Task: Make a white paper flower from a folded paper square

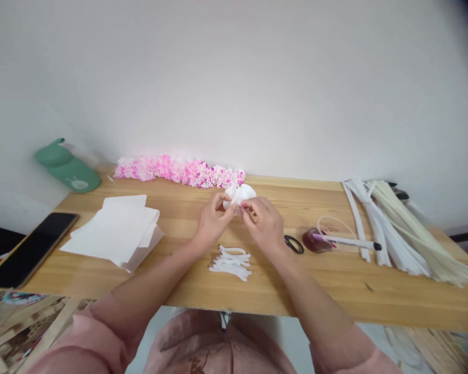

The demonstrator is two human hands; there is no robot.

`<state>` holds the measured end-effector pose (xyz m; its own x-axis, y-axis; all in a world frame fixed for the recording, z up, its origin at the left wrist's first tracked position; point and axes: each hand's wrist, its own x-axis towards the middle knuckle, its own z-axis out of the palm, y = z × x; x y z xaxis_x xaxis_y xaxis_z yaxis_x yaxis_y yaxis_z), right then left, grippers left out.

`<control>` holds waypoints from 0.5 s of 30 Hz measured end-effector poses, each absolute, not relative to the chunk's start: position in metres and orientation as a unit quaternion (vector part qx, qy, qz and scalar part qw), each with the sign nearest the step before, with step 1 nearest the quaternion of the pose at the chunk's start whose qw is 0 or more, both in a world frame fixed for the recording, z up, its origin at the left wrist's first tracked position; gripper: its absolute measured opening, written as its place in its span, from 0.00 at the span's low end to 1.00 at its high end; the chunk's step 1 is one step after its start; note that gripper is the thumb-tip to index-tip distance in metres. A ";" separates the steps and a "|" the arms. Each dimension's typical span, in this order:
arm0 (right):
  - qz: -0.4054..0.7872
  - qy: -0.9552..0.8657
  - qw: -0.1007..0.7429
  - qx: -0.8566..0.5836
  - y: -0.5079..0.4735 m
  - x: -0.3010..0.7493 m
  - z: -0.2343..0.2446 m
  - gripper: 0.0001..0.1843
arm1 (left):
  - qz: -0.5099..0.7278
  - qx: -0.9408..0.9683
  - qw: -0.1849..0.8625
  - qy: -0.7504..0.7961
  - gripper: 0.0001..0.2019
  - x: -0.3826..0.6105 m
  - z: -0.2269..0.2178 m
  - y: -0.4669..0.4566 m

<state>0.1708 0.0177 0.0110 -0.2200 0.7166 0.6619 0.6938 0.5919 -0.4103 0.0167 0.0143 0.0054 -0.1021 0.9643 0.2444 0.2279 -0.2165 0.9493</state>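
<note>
Between my two hands is a white paper flower [244,193] with rounded, fanned-out petals, held just above the table. My left hand [214,218] pinches its base from the left with thumb and forefinger. My right hand [264,222] pinches the same base from the right, fingertips almost meeting those of the left. Below the hands lies a small pile of short white fuzzy stem pieces [232,264]. A row of pink and white ruffled flowers [179,170] runs along the wall behind the flower. My fingers cover the flower's lower part.
White paper sheets [113,228], a black phone [33,249] and a green bottle [70,166] are on the left. To the right are scissors with black handles [294,244], a jar of dark red liquid [317,241], a brush-like pen [351,242] and long white stem bundles [393,239].
</note>
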 end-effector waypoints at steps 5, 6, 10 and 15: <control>0.057 -0.780 0.433 -0.448 0.017 0.170 0.012 0.04 | 0.564 0.524 0.418 0.483 0.08 0.014 0.000 0.024; 0.085 -0.768 0.440 -0.457 0.017 0.171 0.014 0.04 | 0.571 0.510 0.436 0.472 0.08 0.013 0.000 0.025; 0.162 -0.683 0.506 -0.502 0.020 0.180 0.024 0.10 | 0.601 0.451 0.494 0.438 0.10 0.011 0.004 0.027; 0.210 -0.613 0.568 -0.507 0.030 0.192 0.023 0.14 | 0.619 0.383 0.573 0.377 0.10 0.010 0.008 0.027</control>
